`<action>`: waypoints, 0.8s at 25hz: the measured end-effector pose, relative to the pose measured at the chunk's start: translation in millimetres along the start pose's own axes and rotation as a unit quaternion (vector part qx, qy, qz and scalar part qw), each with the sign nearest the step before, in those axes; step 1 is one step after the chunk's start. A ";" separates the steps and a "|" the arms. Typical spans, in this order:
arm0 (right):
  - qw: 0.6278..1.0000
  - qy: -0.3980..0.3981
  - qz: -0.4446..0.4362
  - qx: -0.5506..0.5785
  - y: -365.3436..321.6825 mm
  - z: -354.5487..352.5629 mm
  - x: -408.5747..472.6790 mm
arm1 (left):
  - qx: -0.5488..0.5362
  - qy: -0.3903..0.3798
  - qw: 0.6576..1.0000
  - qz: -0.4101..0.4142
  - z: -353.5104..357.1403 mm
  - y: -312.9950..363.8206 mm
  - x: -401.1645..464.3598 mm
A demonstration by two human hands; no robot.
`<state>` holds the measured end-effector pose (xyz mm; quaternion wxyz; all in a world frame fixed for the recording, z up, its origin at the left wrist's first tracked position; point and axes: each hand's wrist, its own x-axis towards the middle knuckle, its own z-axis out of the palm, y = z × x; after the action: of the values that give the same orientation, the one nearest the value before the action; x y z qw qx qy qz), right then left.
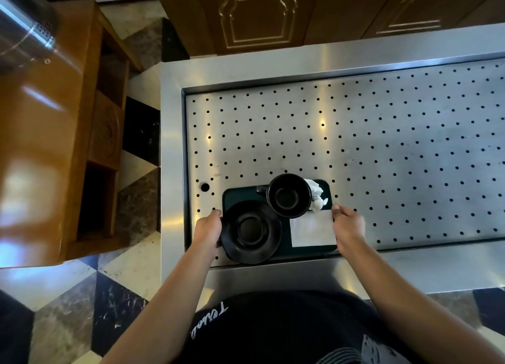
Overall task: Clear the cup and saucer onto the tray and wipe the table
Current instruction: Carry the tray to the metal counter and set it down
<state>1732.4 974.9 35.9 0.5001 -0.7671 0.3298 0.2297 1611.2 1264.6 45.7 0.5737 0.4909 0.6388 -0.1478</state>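
Sitting upright on the tray [232, 197], toward its 12 o'clock edge: black cup [289, 195], handle pointing to 9 o'clock. Overlapping the cup at 7 o'clock and overhanging the tray's near-left corner: black saucer [250, 232]. Peeking out at the cup's 3 o'clock: crumpled white tissue [317, 195]. Lying flat at the cup's 5 o'clock: white paper [313, 229]. Gripping the tray's 9 o'clock edge beside the saucer: left hand [207, 227], fingers curling under. Clasping the 3 o'clock edge by the paper: right hand [348, 222]. Resting under it all, or lifted just above, hard to tell: perforated steel counter [410, 145], wooden cabinet [90, 134] standing well off at 9 o'clock.
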 end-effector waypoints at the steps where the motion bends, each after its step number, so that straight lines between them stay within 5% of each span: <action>1: 1.000 0.000 0.002 -0.001 0.5 -0.1 0.7 | 0.000 -0.001 1.000 0.001 -0.5 -0.5 0.4; 20: 0.990 -0.002 0.000 -0.138 0.0 -9.0 -5.2 | 0.001 -0.001 1.000 0.010 0.7 -15.6 -10.3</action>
<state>1729.0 968.0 43.0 0.3906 -0.8280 0.2937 0.2747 1597.8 1252.0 48.7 0.5753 0.4977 0.6332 -0.1427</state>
